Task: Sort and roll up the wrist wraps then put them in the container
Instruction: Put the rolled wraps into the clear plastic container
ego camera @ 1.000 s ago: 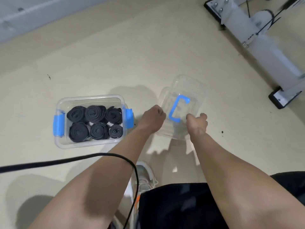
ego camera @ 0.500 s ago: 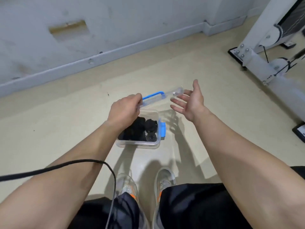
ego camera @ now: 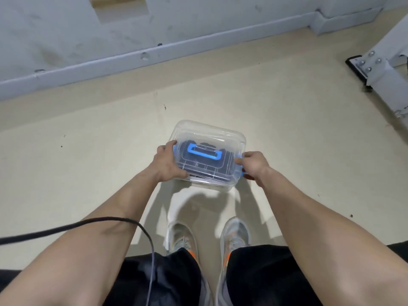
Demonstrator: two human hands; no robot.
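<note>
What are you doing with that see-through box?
A person is closing up a clear container. The left hand grips its left end and the right hand grips its right end, beside a blue latch. The lid with the blue handle sits on top, and the dark wrist wraps show dimly through it. Whether the latches are snapped shut is not clear.

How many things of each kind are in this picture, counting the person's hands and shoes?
Bare hands: 2, left hand and right hand
Clear plastic box: 1
Clear lid with blue handle: 1
Grey shoes with orange patches: 2
Black cable: 1
White metal frame: 1
Total: 8
Dark wraps inside: too blurred to count.
</note>
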